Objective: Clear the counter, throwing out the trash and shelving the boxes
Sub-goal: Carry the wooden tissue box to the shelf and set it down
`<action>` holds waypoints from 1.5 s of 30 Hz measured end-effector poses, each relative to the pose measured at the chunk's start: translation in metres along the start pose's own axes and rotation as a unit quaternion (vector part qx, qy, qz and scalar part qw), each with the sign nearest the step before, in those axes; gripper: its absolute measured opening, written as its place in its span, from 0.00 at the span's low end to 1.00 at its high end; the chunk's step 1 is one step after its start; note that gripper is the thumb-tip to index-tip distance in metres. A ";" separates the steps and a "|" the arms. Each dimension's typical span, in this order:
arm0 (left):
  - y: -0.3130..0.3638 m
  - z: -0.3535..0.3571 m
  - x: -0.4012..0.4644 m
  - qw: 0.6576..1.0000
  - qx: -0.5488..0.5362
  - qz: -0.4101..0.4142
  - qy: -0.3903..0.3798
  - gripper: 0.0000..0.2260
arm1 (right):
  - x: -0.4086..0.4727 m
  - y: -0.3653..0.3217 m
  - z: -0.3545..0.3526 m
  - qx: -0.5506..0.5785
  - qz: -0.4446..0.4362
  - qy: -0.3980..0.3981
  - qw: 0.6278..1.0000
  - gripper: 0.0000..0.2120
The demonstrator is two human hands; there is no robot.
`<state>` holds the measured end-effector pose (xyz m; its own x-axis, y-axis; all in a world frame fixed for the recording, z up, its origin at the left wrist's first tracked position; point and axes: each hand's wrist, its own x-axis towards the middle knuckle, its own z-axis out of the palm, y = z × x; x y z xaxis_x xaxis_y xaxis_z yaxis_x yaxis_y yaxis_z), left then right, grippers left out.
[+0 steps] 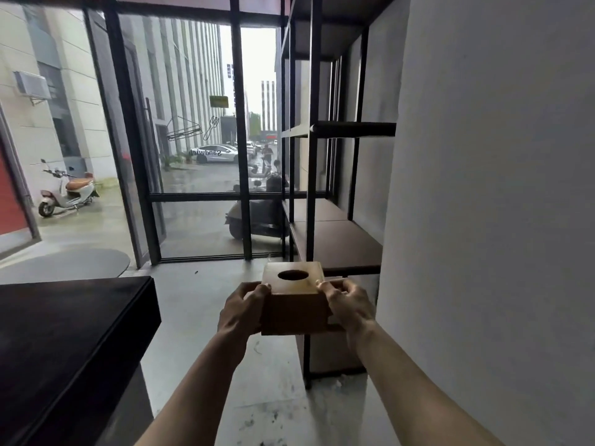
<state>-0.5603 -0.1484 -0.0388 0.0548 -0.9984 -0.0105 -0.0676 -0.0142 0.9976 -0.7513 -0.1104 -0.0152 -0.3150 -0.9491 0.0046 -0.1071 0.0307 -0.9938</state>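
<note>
I hold a wooden box [294, 300] out in front of me with both hands, above the grey floor [199, 304]. It is a squat brown box with a round hole in its top face, and the top is tilted a little toward me. My left hand [241, 309] is clamped on the box's 9 o'clock side, thumb over the top edge and fingers curled along the wall. My right hand [346, 305] grips the 3 o'clock side the same way, fingers bent and pressed against the wood; a thin pale strip shows beside my right fingertips at the box's upper edge, and I cannot tell what it is.

The dark tabletop [70, 333] lies at 9 o'clock from the box, well apart from it, with its near corner just left of my left forearm. At 1 o'clock stands a black metal shelf unit [310, 188] with brown boards; the lowest wide board [341, 243] sits just beyond and above the box, not touching it. A pale wall [483, 220] fills the 3 o'clock side.

At 12 o'clock, glass panes in black frames [240, 123] look out on a wet street with a white scooter [66, 191] at 10 o'clock and a dark scooter [257, 214] right behind the glass.
</note>
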 end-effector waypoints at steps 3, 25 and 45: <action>-0.008 0.010 0.051 1.000 -0.002 -0.004 0.011 0.15 | 0.051 0.006 0.013 0.002 0.000 -0.005 1.000 0.13; 0.000 -0.016 0.545 0.994 -0.012 -0.017 0.109 0.27 | 0.540 -0.018 0.232 -0.015 -0.005 -0.073 0.997 0.08; -0.003 -0.076 1.071 0.992 0.001 -0.022 0.126 0.19 | 1.018 -0.033 0.482 0.015 0.016 -0.110 0.994 0.10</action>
<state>-0.4260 -1.2138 -0.0474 0.3050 -0.9517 -0.0355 -0.0625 -0.0572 0.9964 -0.6139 -1.2284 -0.0314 -0.1031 -0.9935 -0.0487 -0.0711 0.0562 -0.9959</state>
